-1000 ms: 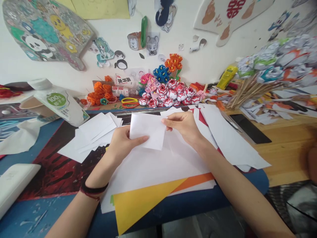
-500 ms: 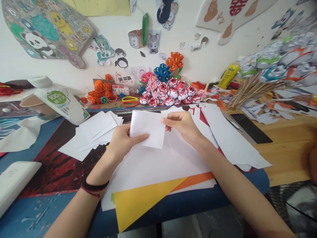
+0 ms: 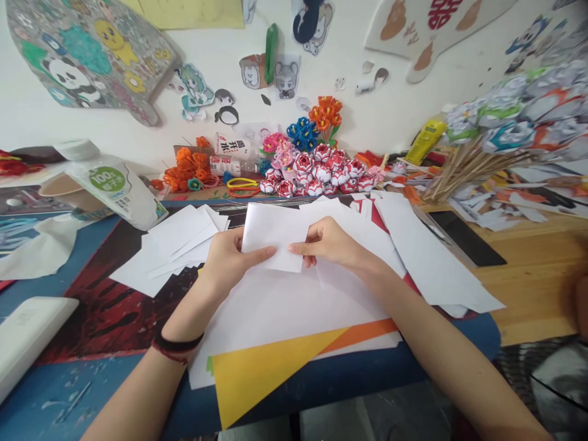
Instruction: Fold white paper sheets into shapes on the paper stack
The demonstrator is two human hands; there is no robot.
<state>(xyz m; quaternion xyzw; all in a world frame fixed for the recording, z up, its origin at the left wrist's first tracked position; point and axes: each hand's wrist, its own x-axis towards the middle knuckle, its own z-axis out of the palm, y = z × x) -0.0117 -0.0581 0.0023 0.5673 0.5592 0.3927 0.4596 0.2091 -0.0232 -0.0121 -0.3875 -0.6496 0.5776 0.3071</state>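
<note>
Above wht sheets (image 3: pixel 294 312), both hands (image 3: pixel 278 248) grip folded paper (image 3: pixel 271 229) edges.

Smooth matt white paper square (image 3: pixel 273 229); glossy plastic bottle (image 3: pixel 117 190); pale wood tabletop (image 3: pixel 537 269).

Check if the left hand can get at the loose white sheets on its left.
Probably yes: the loose white sheets lie right beside the left hand, with nothing seen between. But it's pinching the white square, so it would likely have to leave that to the right hand.
</note>
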